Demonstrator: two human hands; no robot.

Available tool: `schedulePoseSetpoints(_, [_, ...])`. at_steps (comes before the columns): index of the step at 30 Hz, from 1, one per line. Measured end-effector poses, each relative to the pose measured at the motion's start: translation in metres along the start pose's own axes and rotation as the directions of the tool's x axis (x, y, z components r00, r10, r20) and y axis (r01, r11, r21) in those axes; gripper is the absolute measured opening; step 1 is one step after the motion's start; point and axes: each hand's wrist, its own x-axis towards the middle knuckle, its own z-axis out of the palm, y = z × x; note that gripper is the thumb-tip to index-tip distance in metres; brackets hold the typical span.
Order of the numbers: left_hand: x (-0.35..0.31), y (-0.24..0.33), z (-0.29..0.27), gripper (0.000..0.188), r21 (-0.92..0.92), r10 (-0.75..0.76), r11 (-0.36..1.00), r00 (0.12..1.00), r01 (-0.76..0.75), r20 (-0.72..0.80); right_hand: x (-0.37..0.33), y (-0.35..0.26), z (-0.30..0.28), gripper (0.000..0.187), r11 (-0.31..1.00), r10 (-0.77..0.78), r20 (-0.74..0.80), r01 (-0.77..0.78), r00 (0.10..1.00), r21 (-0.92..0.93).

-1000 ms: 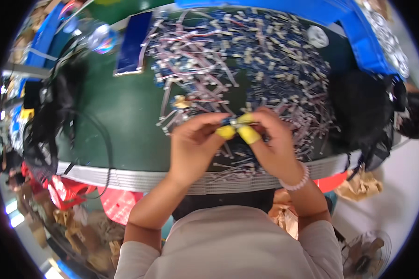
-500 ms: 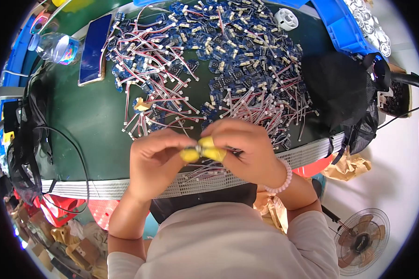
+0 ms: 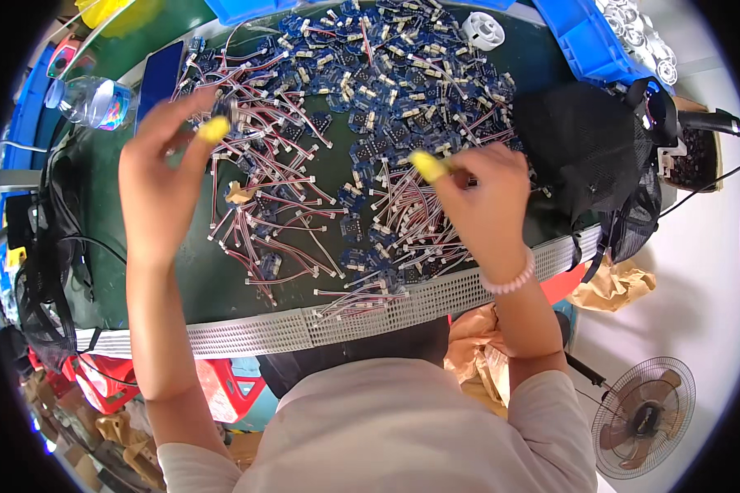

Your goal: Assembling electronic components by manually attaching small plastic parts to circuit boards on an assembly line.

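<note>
My left hand (image 3: 158,185) is raised over the left pile, thumb and fingertips closing on a small dark piece (image 3: 225,108), blurred and perhaps a circuit board. Yellow covers sit on both thumbs: the left thumb cover (image 3: 214,130) and the right thumb cover (image 3: 427,166). Above the right bunch of cables, my right hand (image 3: 493,201) has its thumb stretched away from its curled fingers, and nothing shows in its grip. Red, white and black cables (image 3: 415,209) with white plugs lie beneath it. Blue circuit boards (image 3: 386,74) form a broad heap beyond both hands.
A water bottle (image 3: 90,103) and a dark blue flat device (image 3: 160,76) lie at the far left. A white round part (image 3: 483,31) sits behind the heap. A black mesh bag (image 3: 580,148) stands right, near a blue bin (image 3: 588,41). White perforated edging (image 3: 321,329) lines the front.
My hands, earlier together near the front edge around a small piece, have parted. The left went far and left; the right moved outward over the cables. The view has shifted slightly.
</note>
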Motion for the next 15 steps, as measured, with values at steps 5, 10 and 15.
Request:
schedulePoseSetpoints(5, [0.004, 0.027, 0.051, 0.035, 0.287, 0.409, 0.865, 0.91, -0.411, 0.072, 0.011, -0.009, 0.016, 0.022, 0.997, 0.002, 0.094, 0.005, 0.996, -0.073])
schedulePoseSetpoints(10, [-0.004, 0.027, 0.101, 0.029, 0.233, 0.255, 0.905, 0.892, -0.356, 0.374, 0.014, -0.006, 0.014, 0.011, 0.998, -0.05, 0.155, 0.045, 0.987, 0.033])
schedulePoseSetpoints(15, [-0.011, 0.021, 0.101, 0.022, 0.226, 0.219, 0.93, 0.929, -0.292, 0.298, 0.015, -0.004, 0.016, 0.017, 0.989, -0.128, 0.169, 0.115, 0.977, 0.089])
